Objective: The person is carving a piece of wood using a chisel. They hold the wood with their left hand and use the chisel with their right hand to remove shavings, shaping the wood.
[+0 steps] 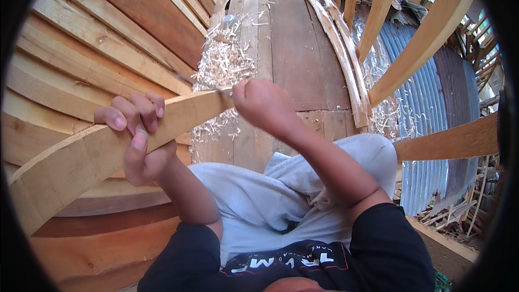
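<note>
A long squared wooden beam (75, 165) slants from the lower left up to the middle. My left hand (143, 135) is wrapped over it, fingers on the top edge and thumb on the near face. At the beam's far end, my right hand (265, 105) is closed in a fist around a metal-bladed tool (223, 93). The tool's handle is hidden in the fist, and only a small part of the dark metal shows against the wood. I cannot make out what kind of blade it is.
Curled wood shavings (224, 65) lie heaped on the plank floor (297, 48). Upright boards (97, 38) form a wall at the left. Two pale peeled poles (335, 43) rest on the floor. Wooden posts (427, 48) and corrugated metal sheets (416, 108) stand at the right.
</note>
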### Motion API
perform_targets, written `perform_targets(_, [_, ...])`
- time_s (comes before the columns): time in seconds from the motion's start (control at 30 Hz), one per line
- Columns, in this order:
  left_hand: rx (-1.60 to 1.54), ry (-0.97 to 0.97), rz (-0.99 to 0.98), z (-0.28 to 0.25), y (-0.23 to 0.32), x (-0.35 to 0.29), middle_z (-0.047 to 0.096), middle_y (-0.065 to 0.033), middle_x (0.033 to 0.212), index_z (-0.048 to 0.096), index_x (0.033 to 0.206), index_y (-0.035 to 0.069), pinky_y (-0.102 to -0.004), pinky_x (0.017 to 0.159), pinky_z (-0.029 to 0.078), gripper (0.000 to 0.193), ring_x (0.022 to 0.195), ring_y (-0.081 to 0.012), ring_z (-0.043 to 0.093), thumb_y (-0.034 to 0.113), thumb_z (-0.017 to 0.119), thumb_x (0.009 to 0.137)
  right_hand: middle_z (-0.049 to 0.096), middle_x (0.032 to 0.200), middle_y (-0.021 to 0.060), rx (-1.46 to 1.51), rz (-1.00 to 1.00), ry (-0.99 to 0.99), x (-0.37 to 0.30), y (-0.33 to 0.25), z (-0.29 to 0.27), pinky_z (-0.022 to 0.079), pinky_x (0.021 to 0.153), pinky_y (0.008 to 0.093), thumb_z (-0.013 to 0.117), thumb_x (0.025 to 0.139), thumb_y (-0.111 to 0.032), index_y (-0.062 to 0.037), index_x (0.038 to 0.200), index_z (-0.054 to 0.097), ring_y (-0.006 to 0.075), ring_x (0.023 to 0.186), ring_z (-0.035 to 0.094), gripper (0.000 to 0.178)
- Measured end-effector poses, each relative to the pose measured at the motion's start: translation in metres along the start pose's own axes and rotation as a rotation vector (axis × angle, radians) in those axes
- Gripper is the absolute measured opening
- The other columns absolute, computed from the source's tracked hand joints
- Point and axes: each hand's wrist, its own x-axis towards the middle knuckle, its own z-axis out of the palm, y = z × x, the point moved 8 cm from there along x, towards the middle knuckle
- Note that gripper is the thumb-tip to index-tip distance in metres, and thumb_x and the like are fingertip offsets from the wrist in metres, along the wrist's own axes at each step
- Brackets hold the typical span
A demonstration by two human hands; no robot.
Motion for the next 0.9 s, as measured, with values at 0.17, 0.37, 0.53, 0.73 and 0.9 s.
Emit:
perform_targets(0.17, [-0.026,-0.051,0.002,0.026,-0.009,0.006,0.037,-0.0005,0.078,0.045,0.100,0.013,-0.0333,0.073,0.036,0.032,0.069,-0.0129,0.037,0.008,0.050,0.069,0.064,0.094,0.0324,-0.150,0.103,0.000,0.049,0.151,0.042,0.049,0.084,0.0515,0.034,0.095,-0.030,0.0061,0.088,0.067,0.0458,0.089,0.064,0.049])
perform_targets(0.37, [0.016,0.056,-0.007,0.008,-0.006,0.003,0.037,-0.0005,0.077,0.045,0.101,0.014,-0.0334,0.072,0.036,0.033,0.068,-0.0126,0.038,0.008,0.051,0.069,0.062,0.090,0.0357,0.216,0.136,-0.037,0.020,0.028,0.026,0.049,0.082,0.0489,0.034,0.092,-0.030,0.0120,0.086,0.063,0.0467,0.086,0.064,0.051])
perform_targets(0.53, [0.009,0.151,-0.013,-0.013,-0.005,0.008,0.037,-0.0006,0.076,0.046,0.099,0.013,-0.0330,0.073,0.036,0.031,0.069,-0.0132,0.038,0.008,0.052,0.069,0.060,0.082,0.0361,0.251,0.120,-0.030,0.042,0.057,0.039,0.048,0.078,0.0513,0.034,0.090,-0.030,0.0136,0.080,0.061,0.0476,0.081,0.062,0.052])
perform_targets(0.73, [-0.003,0.215,-0.014,-0.029,-0.007,0.007,0.037,-0.0013,0.076,0.045,0.100,0.012,-0.0337,0.072,0.037,0.032,0.069,-0.0146,0.038,0.008,0.051,0.069,0.062,0.083,0.0323,-0.002,0.108,0.139,0.035,0.044,0.023,0.048,0.077,0.0529,0.036,0.097,-0.037,0.0100,0.078,0.063,0.0470,0.082,0.062,0.057])
perform_targets(0.9, [-0.024,0.208,-0.017,-0.032,-0.009,0.006,0.036,-0.0013,0.076,0.045,0.100,0.012,-0.0342,0.073,0.037,0.032,0.069,-0.0146,0.038,0.008,0.050,0.070,0.066,0.085,0.0256,-0.004,0.125,0.116,0.040,0.066,0.001,0.050,0.075,0.0498,0.047,0.098,-0.039,0.0065,0.093,0.064,0.0391,0.082,0.066,0.048])
